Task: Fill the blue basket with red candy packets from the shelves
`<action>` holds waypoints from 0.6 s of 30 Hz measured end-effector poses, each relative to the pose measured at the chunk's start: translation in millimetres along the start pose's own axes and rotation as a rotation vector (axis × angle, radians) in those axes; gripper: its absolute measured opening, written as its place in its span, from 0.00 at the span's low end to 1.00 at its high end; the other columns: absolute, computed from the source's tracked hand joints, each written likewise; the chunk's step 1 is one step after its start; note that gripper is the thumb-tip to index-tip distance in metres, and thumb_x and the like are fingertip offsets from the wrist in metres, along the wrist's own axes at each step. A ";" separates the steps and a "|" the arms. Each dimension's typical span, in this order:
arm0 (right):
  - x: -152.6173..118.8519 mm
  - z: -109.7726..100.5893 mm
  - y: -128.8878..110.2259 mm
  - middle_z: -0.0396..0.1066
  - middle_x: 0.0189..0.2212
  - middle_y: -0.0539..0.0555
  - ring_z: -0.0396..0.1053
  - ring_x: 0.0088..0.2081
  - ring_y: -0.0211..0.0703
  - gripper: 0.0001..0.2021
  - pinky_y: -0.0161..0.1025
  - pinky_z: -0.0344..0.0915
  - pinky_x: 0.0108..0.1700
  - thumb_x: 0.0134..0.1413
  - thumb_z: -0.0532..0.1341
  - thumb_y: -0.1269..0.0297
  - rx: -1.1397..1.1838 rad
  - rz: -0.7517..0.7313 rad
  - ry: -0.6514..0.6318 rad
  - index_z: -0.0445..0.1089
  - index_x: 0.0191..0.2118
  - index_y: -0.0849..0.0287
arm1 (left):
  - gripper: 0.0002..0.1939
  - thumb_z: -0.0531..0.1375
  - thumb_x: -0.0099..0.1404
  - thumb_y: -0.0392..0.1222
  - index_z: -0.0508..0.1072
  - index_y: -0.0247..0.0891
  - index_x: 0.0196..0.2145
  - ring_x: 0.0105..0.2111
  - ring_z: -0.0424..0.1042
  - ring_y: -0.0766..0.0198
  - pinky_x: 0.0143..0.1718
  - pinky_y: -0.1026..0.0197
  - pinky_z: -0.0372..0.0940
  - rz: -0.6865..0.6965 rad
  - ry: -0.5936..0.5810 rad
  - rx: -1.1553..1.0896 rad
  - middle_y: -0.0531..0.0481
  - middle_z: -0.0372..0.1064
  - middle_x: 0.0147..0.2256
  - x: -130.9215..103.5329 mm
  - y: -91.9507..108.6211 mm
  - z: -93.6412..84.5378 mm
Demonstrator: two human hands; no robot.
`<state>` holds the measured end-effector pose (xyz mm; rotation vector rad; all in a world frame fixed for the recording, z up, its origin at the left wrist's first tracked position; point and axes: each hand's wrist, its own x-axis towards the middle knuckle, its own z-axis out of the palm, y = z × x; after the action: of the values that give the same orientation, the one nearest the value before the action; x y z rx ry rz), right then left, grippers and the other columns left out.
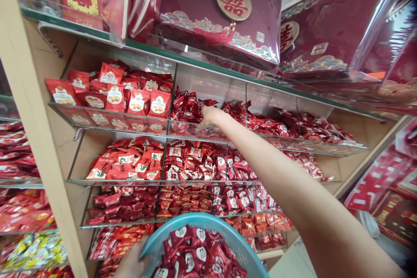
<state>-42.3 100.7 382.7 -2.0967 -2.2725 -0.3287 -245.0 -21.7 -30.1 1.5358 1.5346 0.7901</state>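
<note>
At the lower middle, my left hand (132, 261) is closed on the left rim of a teal plastic basket (257, 265). Dark red candy packets (201, 254) with white round labels lie heaped in the basket. My right arm stretches up across the shelves, and my right hand (211, 115) is in a clear bin of small dark red packets (186, 103). Its fingers are curled down among those packets and partly hidden, so what they hold cannot be made out.
Clear dividers split the tiered shelves. Red biscuit packets (115, 95) fill the bin to the left. Red packets with black characters (125, 160) lie below it. A glass shelf edge (208, 67) runs just above my right hand, bearing maroon gift bags (221, 17). A wooden post (42, 108) stands left.
</note>
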 end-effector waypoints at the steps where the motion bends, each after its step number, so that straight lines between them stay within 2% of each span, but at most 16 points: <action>1: -0.7 0.7 0.2 0.64 0.50 0.67 0.65 0.49 0.55 0.41 0.44 0.65 0.46 0.30 0.70 0.57 -0.014 0.000 0.012 0.60 0.54 0.66 | 0.20 0.55 0.45 0.41 0.71 0.37 0.38 0.43 0.70 0.56 0.46 0.61 0.63 0.001 -0.001 -0.014 0.49 0.75 0.38 -0.1 -0.1 0.2; 5: -2.3 0.6 4.8 0.66 0.47 0.67 0.67 0.47 0.55 0.32 0.45 0.65 0.45 0.36 0.67 0.57 -0.038 -0.055 0.030 0.64 0.50 0.66 | 0.21 0.55 0.45 0.40 0.70 0.38 0.40 0.45 0.70 0.56 0.48 0.62 0.62 -0.006 0.005 -0.038 0.50 0.74 0.41 0.7 -4.4 1.8; 9: 2.6 1.5 17.5 0.72 0.33 0.61 0.71 0.32 0.46 0.16 0.40 0.68 0.34 0.40 0.63 0.61 0.085 -0.101 0.036 0.69 0.37 0.65 | 0.19 0.54 0.47 0.41 0.71 0.39 0.39 0.45 0.69 0.56 0.48 0.61 0.62 0.008 -0.013 -0.019 0.52 0.75 0.39 1.2 -8.8 2.8; 12: 7.7 6.1 28.9 0.70 0.23 0.55 0.68 0.23 0.40 0.07 0.37 0.67 0.26 0.43 0.60 0.65 0.259 -0.119 0.039 0.68 0.30 0.63 | 0.17 0.53 0.48 0.41 0.71 0.39 0.37 0.45 0.70 0.56 0.47 0.61 0.63 0.030 -0.041 -0.010 0.52 0.75 0.38 0.6 -7.5 2.1; 15: 9.5 10.5 34.9 0.68 0.22 0.53 0.67 0.24 0.40 0.05 0.37 0.66 0.27 0.41 0.61 0.65 0.239 -0.156 0.098 0.66 0.26 0.61 | 0.17 0.53 0.49 0.41 0.71 0.39 0.38 0.44 0.70 0.57 0.47 0.61 0.63 0.030 -0.055 -0.019 0.51 0.75 0.39 -0.7 -3.1 0.6; 18: 7.6 10.7 33.6 0.68 0.25 0.54 0.67 0.31 0.43 0.12 0.37 0.65 0.32 0.34 0.66 0.62 0.090 -0.197 0.112 0.65 0.25 0.61 | 0.19 0.53 0.49 0.40 0.70 0.37 0.40 0.44 0.70 0.57 0.47 0.61 0.62 0.031 -0.059 -0.028 0.50 0.74 0.40 -1.6 0.1 -0.6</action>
<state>-8.5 112.3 378.0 -1.7707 -2.3838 -0.3335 -245.6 -23.2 -29.6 1.5525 1.4539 0.7736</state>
